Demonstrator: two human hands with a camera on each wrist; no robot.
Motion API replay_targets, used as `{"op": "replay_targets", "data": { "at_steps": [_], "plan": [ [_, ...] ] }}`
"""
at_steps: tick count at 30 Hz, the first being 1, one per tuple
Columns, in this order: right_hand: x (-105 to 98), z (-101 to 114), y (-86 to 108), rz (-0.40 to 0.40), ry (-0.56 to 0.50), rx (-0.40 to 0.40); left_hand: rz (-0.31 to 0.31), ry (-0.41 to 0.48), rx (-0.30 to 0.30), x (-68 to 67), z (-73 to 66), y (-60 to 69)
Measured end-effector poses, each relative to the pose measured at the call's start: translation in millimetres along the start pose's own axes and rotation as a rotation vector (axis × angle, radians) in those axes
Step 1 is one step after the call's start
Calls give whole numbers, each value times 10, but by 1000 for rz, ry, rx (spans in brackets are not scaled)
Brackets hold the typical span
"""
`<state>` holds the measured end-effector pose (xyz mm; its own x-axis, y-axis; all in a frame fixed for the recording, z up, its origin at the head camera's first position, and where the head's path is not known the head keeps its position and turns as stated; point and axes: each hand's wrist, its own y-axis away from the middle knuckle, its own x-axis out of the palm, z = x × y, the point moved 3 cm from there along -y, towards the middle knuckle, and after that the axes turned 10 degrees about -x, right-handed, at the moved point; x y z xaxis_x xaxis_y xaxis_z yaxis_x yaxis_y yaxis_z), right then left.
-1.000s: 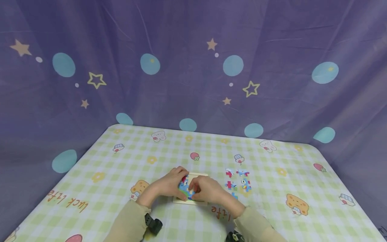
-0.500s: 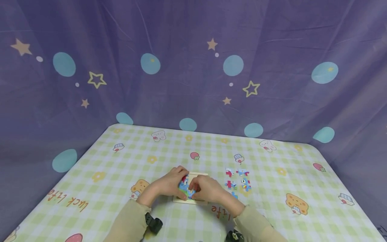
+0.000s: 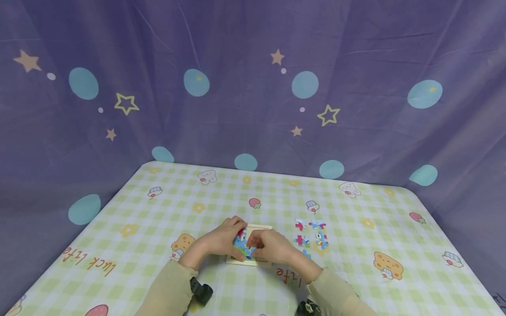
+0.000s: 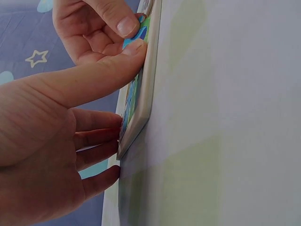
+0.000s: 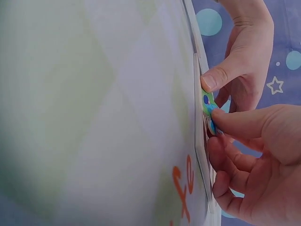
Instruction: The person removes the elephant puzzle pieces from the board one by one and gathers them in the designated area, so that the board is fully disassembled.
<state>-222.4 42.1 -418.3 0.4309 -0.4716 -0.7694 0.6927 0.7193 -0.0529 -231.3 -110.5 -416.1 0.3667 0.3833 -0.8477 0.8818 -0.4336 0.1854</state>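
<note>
A shallow light-wood puzzle tray (image 3: 260, 227) lies on the table, with joined picture pieces (image 3: 239, 242) in blue, red and green in its left part. My left hand (image 3: 222, 239) holds the tray's left side. Its thumb (image 4: 134, 49) presses at the near edge and its fingertips touch the left and far edges. My right hand (image 3: 274, 246) is over the tray's right half. In the right wrist view its thumb and fingers pinch a blue puzzle piece (image 5: 213, 126) against the other pieces. The right hand hides part of the tray.
To the right of the tray lie several loose puzzle pieces (image 3: 302, 241), one partly hidden by the right wrist. A checked cloth (image 3: 158, 219) with printed figures covers the table. Behind it hangs a purple curtain (image 3: 245, 123).
The puzzle piece under the right fingers has shifted slightly and sits closer against the joined pieces. The left hand and the tray stay where they were.
</note>
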Motion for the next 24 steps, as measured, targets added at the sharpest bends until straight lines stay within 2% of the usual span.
{"op": "replay_targets", "data": {
  "at_steps": [10, 24],
  "plan": [
    [-132, -47, 70, -62, -11, -12, -3, -23, -3, 13, 2, -15],
    [-387, -291, 320, -143, -13, 17, 0, -15, -12, 7, 1, -4]
  ]
}}
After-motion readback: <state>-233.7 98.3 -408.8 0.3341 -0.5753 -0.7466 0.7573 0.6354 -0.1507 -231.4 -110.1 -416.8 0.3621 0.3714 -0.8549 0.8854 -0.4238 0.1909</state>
